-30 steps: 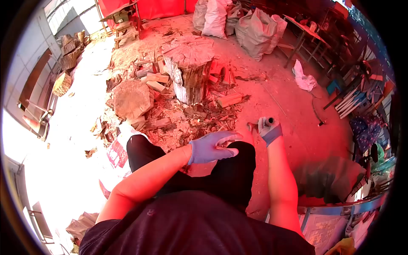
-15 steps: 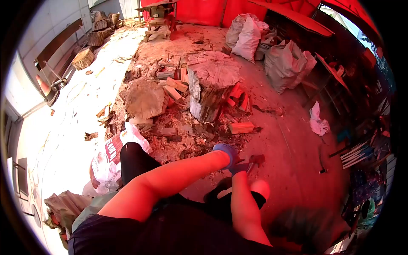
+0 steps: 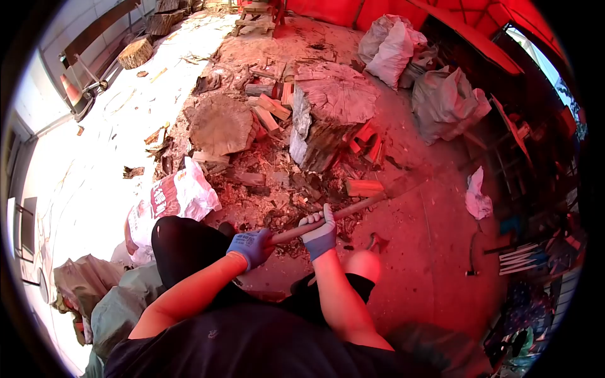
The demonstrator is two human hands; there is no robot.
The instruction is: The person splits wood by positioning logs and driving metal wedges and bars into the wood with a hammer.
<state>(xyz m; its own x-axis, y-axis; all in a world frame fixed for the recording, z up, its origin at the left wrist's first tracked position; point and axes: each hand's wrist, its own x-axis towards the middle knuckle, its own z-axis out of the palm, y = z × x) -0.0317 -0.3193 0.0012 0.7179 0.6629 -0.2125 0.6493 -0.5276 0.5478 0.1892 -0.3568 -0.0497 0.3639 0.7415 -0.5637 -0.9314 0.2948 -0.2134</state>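
A long wooden handle (image 3: 356, 206) slants from lower left to upper right in front of me. My left hand (image 3: 251, 247), in a blue and grey glove, is closed around its near end. Farther up the shaft, my right hand (image 3: 320, 232), gloved the same way, grips it with the thumb pointing up. The far end of the tool is smeared by motion, so its head cannot be made out. Beyond my hands stand a tall chopping block (image 3: 334, 94) and a lower round stump (image 3: 220, 125). A split piece of firewood (image 3: 364, 188) lies near the shaft.
Split wood (image 3: 275, 108) and bark chips surround the stumps. A white printed bag (image 3: 173, 196) sits by my left knee. Full sacks (image 3: 444, 104) stand at the back right. A small dark object (image 3: 378, 242) lies on the floor near my right knee. Clutter lines the right side.
My hands have moved apart along the handle, the left toward my left knee. The handle now shows, pointing up and right. The view has tilted down slightly.
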